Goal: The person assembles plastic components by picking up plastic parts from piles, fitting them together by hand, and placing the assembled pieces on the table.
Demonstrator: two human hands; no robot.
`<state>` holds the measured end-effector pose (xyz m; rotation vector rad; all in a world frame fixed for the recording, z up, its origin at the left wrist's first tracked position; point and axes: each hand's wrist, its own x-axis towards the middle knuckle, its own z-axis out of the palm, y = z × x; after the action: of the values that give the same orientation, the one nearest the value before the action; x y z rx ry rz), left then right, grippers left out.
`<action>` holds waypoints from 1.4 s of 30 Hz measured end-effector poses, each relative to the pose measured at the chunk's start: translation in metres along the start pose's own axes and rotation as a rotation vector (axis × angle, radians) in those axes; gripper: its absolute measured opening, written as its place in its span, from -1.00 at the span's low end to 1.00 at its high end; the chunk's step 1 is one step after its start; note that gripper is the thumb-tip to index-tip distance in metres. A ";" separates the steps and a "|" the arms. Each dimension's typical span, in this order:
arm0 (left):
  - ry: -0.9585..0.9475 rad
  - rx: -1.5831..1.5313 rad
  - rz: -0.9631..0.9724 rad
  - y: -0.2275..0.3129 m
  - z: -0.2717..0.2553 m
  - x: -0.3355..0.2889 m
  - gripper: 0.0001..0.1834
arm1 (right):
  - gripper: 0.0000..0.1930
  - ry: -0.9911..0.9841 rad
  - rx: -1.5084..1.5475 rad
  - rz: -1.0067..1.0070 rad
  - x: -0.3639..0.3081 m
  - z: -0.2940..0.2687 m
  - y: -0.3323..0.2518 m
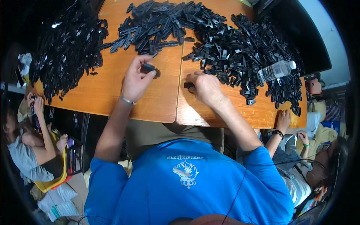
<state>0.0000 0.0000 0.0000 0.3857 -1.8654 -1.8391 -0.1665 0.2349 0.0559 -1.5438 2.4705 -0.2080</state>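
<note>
- A black plastic piece [147,67] is held between thumb and fingers of the left hand [137,80], over the surface [150,107], left of its central seam; it could be dropped if gripped only by the fingertips.
- A second black piece [188,85] is pinched by the bent fingers of the right hand [205,87], just right of the seam; how firmly cannot be told.
- The right-hand heap of black pieces [228,52] lies near those knuckles; loose pieces could be scattered by a sideways brush.
- A clear bottle [277,70] is laid sideways on that heap; a roll could be caused by shifting pieces.
- At the near right corner, pieces could be knocked off by a co-worker's hand [284,119].
</note>
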 end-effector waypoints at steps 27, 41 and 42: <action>0.122 0.883 0.263 -0.004 -0.036 -0.043 -0.77 | -0.85 0.289 0.285 -0.554 0.101 0.050 -0.067; 0.201 1.024 0.293 -0.007 -0.025 0.029 -0.59 | -0.79 0.310 -0.264 -0.157 0.087 0.002 0.035; 0.206 1.038 0.254 -0.007 -0.018 0.032 -0.65 | -0.81 0.266 -0.309 -0.154 0.089 0.001 0.030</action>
<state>-0.0180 -0.0325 -0.0032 0.6012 -2.4307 -0.5218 -0.2297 0.1683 0.0377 -1.9499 2.6865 -0.0592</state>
